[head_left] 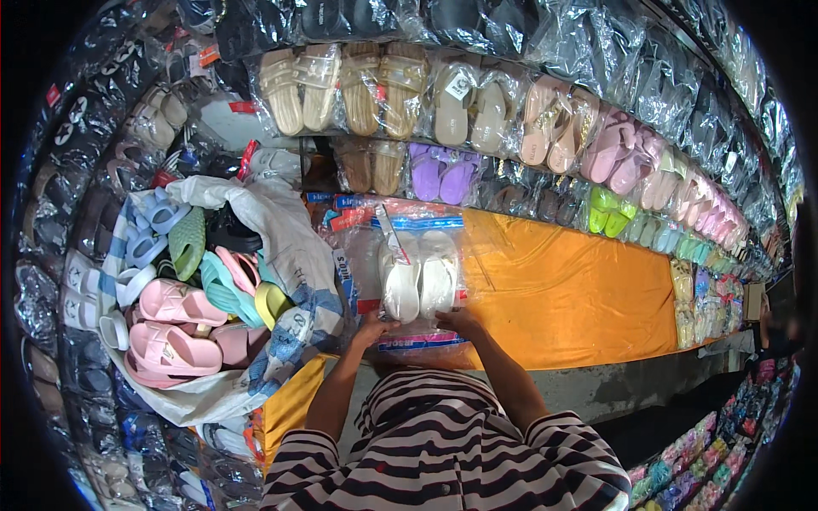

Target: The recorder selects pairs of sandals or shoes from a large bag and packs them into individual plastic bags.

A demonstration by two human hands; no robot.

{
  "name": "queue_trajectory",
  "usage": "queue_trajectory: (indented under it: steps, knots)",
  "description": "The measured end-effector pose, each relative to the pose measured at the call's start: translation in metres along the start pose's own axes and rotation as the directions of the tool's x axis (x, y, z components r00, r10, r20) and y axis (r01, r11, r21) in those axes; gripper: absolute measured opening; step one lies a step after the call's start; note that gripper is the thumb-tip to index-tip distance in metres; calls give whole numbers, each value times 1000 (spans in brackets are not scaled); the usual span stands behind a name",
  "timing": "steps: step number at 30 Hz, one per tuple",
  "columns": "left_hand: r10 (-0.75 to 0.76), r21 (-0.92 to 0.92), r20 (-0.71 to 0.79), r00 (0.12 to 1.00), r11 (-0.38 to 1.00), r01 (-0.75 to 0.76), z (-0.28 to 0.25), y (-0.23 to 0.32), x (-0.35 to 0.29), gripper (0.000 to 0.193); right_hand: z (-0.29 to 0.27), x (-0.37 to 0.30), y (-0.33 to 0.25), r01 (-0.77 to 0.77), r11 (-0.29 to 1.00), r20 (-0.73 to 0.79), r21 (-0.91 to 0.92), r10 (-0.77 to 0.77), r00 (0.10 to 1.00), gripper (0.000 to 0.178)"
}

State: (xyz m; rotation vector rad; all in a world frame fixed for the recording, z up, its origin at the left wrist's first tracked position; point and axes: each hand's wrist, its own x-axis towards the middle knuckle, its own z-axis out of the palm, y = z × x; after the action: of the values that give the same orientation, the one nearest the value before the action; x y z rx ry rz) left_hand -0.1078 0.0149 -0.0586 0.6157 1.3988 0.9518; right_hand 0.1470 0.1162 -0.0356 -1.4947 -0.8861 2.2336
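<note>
The pair of white open-toed slippers [420, 288] lies side by side on transparent plastic packaging [345, 289], at the left end of a bench [545, 264] draped in smooth orange cloth [609, 319]. The heel ends point toward the person. A long white paper tag [390, 228] with a red section lies over the strap end of the left slipper.

The left hand [375, 328] is positioned at the heel of the left slipper, on its outer side. The right hand [460, 322] is positioned at the heel of the right slipper, also on its outer side. Both hands have curled fingers; whether they grip the slippers or the packaging cannot be determined.

To the left of the packaging stands an open white woven sack [294, 217] with blue patches. It contains loose footwear: pink chunky slides [175, 349], a green textured clog [187, 244], light-blue slides [146, 247] and a yellow slide [273, 304], among others.

Beyond the bench, plastic-wrapped footwear is arranged in rows, including tan strapped sandals [300, 89], purple slippers [440, 173] and lime-green slippers [610, 213].
</note>
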Motion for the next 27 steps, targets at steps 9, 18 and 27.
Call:
queue_trajectory:
  steps: [9,18,27]
  knots:
    - [302,96,-62,951,951,-296,3,26,-39,58,2,-40,-20,45,937,97,-346,-12,995,42]
    - [170,-124,122,978,980,-155,-10,30,-44,79,17,-50,-15,84,995,130,60,-91,987,60]
    - [331,-73,35,943,942,-328,-12,-31,-78,85,16,-90,41,91,982,126,167,-113,986,51]
